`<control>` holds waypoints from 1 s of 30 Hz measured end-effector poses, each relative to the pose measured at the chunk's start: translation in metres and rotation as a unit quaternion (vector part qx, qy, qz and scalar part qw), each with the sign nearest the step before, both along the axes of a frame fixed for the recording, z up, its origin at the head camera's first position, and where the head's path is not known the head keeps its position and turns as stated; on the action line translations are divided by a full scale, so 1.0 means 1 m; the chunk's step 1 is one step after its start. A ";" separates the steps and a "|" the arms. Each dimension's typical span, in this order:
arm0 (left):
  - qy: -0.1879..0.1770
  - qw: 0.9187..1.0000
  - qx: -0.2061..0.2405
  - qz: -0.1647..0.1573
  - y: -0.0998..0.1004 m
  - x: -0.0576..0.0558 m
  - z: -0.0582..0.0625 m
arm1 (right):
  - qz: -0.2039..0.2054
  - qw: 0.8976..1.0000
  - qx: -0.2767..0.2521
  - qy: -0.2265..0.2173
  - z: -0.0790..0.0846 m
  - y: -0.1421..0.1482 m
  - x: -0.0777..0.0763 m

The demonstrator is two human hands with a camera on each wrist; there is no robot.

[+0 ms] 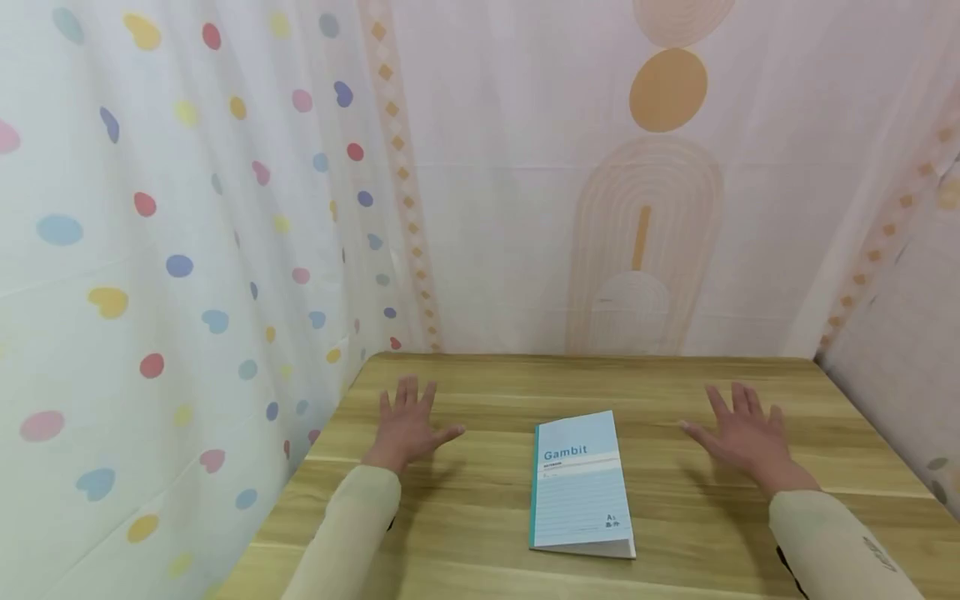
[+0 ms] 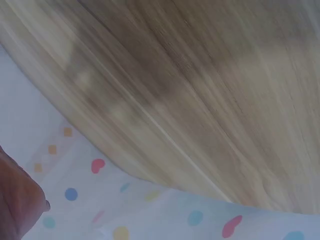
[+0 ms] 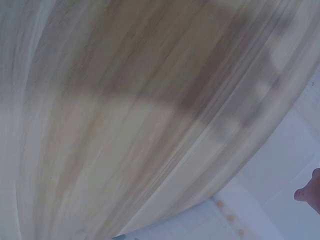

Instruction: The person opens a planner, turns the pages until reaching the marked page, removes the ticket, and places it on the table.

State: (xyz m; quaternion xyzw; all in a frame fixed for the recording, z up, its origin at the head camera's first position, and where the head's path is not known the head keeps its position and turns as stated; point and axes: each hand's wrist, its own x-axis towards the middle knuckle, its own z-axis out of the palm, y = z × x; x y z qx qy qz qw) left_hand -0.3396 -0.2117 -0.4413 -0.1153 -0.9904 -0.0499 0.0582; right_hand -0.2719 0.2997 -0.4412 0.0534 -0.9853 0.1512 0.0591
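Observation:
A light blue notebook (image 1: 577,492) marked "Gambit" lies on the wooden table (image 1: 465,533), its teal spine to the left and its lower right corner lifted a little. To its left my left hand (image 1: 405,427) is held over the table with fingers spread and thumb pointing at the notebook. My right hand (image 1: 746,433) is spread likewise on the other side, holding nothing. Part of the left hand (image 2: 20,200) enters the left wrist view at the lower left. Only a bit of the right hand (image 3: 310,192) shows at the right wrist view's right edge.
A curtain with coloured dots (image 1: 180,267) hangs along the left side of the table. Behind the far edge hangs a pale curtain with arch patterns (image 1: 495,208). Another patterned curtain (image 1: 911,333) runs down the right side.

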 end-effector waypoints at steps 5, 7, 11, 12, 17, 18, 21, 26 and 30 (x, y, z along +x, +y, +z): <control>-0.016 1.000 0.009 -0.015 0.012 0.001 -0.001 | 0.005 1.000 -0.021 -0.006 0.003 -0.010 -0.002; -0.013 0.999 0.021 -0.026 0.018 0.003 0.000 | 0.007 1.000 -0.024 -0.004 0.003 -0.015 -0.003; -0.003 0.998 0.033 -0.051 0.030 0.006 0.001 | 0.009 1.000 -0.030 0.004 0.004 -0.025 -0.004; -0.006 0.998 0.038 -0.057 0.034 0.007 0.001 | 0.010 0.999 -0.034 0.005 0.004 -0.027 -0.004; -0.032 0.995 0.059 -0.077 0.053 0.014 -0.001 | 0.018 0.998 -0.055 0.001 0.006 -0.038 -0.005; -0.037 0.994 0.062 -0.082 0.057 0.014 -0.001 | 0.020 0.998 -0.057 0.002 0.007 -0.040 -0.005; -0.047 0.991 0.073 -0.098 0.067 0.016 -0.006 | 0.023 0.998 -0.059 0.009 0.005 -0.046 -0.006; -0.073 0.985 0.098 -0.120 0.083 0.022 -0.011 | 0.031 0.997 -0.067 0.017 0.001 -0.056 -0.011; -0.098 0.979 0.119 -0.134 0.092 0.029 -0.019 | 0.033 0.995 -0.089 0.003 -0.004 -0.065 -0.013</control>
